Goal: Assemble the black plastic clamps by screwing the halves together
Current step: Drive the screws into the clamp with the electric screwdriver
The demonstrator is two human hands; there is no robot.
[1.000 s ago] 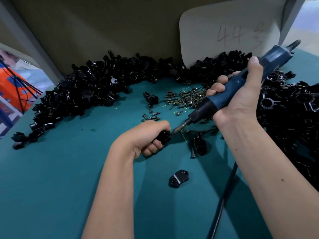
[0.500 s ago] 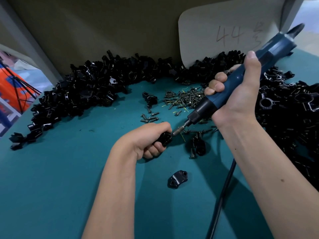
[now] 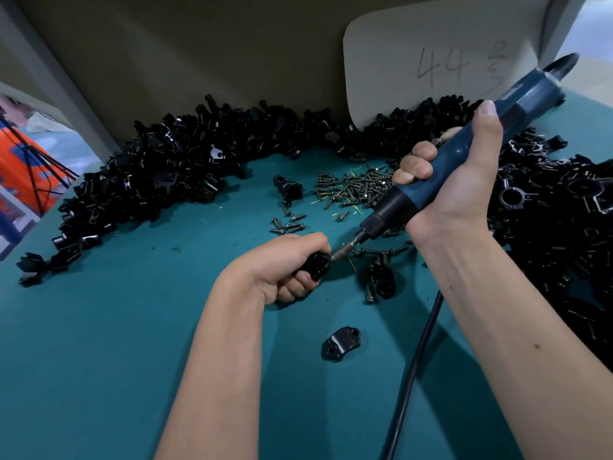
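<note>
My left hand (image 3: 285, 263) grips a black plastic clamp (image 3: 316, 266) just above the teal table, fingers curled round it so most of it is hidden. My right hand (image 3: 454, 174) holds a blue electric screwdriver (image 3: 464, 154) slanted down to the left, its bit (image 3: 345, 251) touching the clamp's right end. A loose clamp half (image 3: 340, 344) with two holes lies near the front. A few screws (image 3: 353, 189) are scattered in a pile behind the hands.
Heaps of black clamp parts (image 3: 172, 174) line the back and the right side (image 3: 557, 227) of the teal table (image 3: 99, 343). A small group of parts and screws (image 3: 379, 277) lies right of the left hand. The tool's black cable (image 3: 414, 366) runs toward me. A beige card (image 3: 431, 61) leans behind.
The screwdriver's rear end has tipped up a little, then stayed. Its bit stays on the clamp in the left hand, which has barely moved.
</note>
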